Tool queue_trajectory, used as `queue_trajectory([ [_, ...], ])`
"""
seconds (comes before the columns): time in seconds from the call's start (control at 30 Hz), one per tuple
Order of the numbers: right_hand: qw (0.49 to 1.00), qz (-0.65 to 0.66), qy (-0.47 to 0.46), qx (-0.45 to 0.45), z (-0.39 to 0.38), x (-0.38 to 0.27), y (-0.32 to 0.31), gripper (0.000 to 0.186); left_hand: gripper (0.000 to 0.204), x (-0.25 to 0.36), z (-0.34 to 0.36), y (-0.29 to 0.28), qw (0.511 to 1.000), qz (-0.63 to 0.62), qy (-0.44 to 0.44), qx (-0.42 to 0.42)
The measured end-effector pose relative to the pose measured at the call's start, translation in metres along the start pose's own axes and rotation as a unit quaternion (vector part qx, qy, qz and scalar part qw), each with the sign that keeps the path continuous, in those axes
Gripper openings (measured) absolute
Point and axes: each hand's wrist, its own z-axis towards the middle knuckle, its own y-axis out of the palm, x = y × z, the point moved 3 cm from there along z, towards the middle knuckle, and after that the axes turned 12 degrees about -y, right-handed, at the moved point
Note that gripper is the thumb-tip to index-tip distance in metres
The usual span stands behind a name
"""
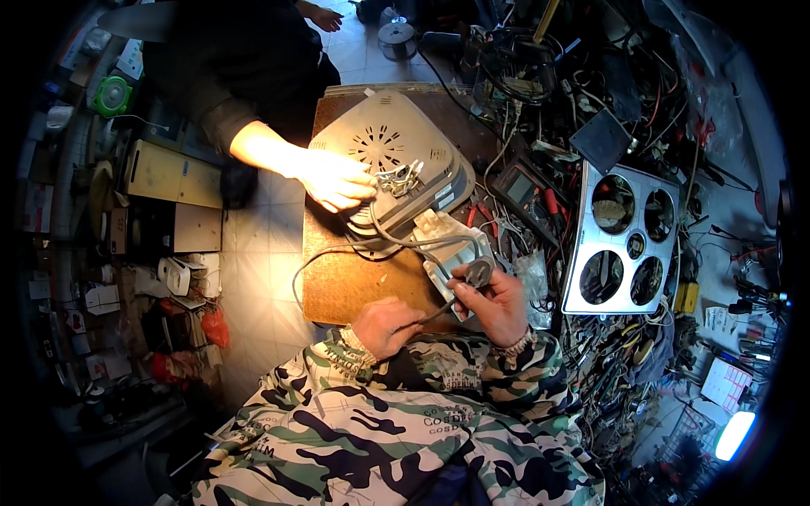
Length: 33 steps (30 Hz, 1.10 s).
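Right hand (498,305) grips a round grey plug (479,271); left hand (384,325) pinches its grey cord (371,244).

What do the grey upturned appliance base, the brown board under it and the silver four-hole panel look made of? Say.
Grey upturned appliance base: matte moulded plastic, judging by its vent slots. Brown board: probably wood, dull and worn. Silver four-hole panel: likely sheet metal, glossy with sharp reflections.

Both forearms come in from six o'clock in camouflage sleeves, bent inward so the hands meet close together. The left hand (386,325) lies knuckles-up, fingers curled loosely closed. At its three o'clock the right hand (496,305) is raised, fingers (462,291) pinched shut toward eleven o'clock.
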Motion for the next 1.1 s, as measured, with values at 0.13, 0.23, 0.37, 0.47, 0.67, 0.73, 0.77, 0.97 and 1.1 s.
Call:
queue_trajectory([
  [0.13, 1.0, -0.023, -0.007, 0.01, -0.001, 0.021, 0.004, 0.014, 0.045, 0.022, 0.016, -0.009, 0.997, -0.039, 0.009, 0.062],
  [0.23, 0.992, -0.107, -0.053, -0.042, -0.006, 0.046, 0.019, 0.014, 0.046, 0.032, 0.017, -0.003, 0.965, -0.249, -0.072, 0.039],
  [0.37, 0.978, -0.147, -0.14, -0.047, -0.026, 0.041, 0.027, 0.03, 0.035, 0.013, 0.02, 0.006, 0.935, -0.308, -0.145, 0.095],
  [0.47, 0.959, -0.252, -0.068, -0.109, -0.051, 0.056, -0.013, 0.023, 0.03, -0.003, 0.004, 0.001, 0.857, -0.449, -0.216, 0.132],
  [0.67, 0.905, -0.404, 0.03, 0.129, -0.072, 0.121, -0.128, 0.023, 0.038, -0.03, -0.006, 0.006, 0.877, -0.37, -0.27, 0.149],
  [0.73, 0.895, -0.424, -0.029, 0.138, -0.06, 0.135, -0.142, 0.027, 0.039, -0.039, 0.006, 0.018, 0.903, -0.288, -0.301, 0.102],
  [0.77, 0.888, -0.435, -0.062, 0.14, -0.049, 0.135, -0.143, 0.029, 0.038, -0.034, 0.015, 0.022, 0.905, -0.272, -0.321, 0.059],
  [0.97, 0.955, -0.269, -0.105, 0.075, -0.013, 0.144, -0.141, 0.04, 0.022, -0.041, 0.042, 0.071, 0.882, -0.355, -0.311, -0.007],
  [1.1, 0.953, -0.297, -0.048, -0.02, -0.003, 0.142, -0.143, 0.043, 0.023, -0.039, 0.043, 0.075, 0.866, -0.388, -0.314, 0.015],
])
